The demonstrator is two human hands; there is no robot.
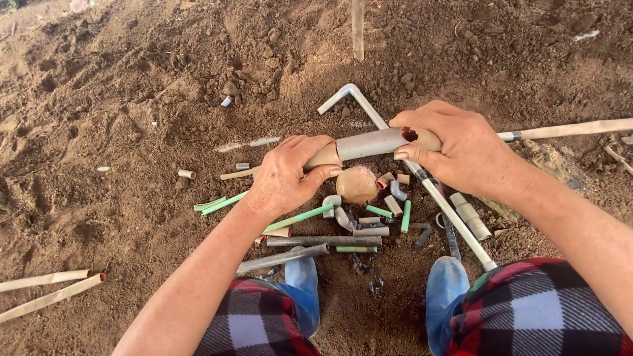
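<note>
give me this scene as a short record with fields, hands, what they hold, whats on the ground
left hand: grips the tan end of a pipe
right hand: grips the other end of the same pipe
pipe: grey middle section, held level above the ground
below pipe: round tan lump, short pipe offcuts
ground: loose brown soil
near feet: blue boots

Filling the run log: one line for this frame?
left hand: grips tan tube | right hand: grips grey sleeve end | below: pipe offcuts on soil
</note>
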